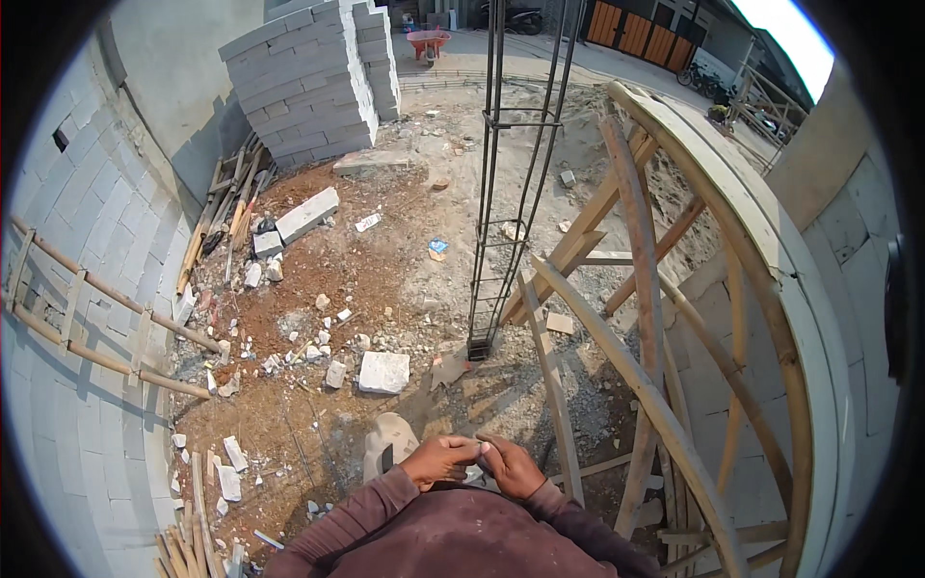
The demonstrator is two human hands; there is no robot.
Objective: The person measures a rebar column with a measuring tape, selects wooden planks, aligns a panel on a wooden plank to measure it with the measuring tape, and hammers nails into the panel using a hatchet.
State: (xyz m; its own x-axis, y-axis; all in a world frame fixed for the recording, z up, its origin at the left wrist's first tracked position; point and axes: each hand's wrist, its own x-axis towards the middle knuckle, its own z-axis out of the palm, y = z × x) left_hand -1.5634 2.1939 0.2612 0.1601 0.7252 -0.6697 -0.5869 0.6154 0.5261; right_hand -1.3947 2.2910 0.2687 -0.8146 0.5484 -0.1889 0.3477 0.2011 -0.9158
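In front of my dark maroon shirt, my left hand (441, 463) and my right hand (512, 468) meet at the fingertips. Both are closed, with thumbs and fingers pinched together. Whatever lies between them, if anything, is too small to make out. Just past the left hand, a pale shoe (387, 438) stands on the dirt. Farther ahead, a column of tied rebar (485, 193) rises from the ground.
A wooden frame of poles and planks (617, 366) crowds my right. On the left, a grey block wall (101, 193) carries a bamboo ladder (106, 356). Stacked blocks (299, 87) and a red wheelbarrow (428, 42) stand farther off. Rubble and a pale block (384, 373) lie ahead.
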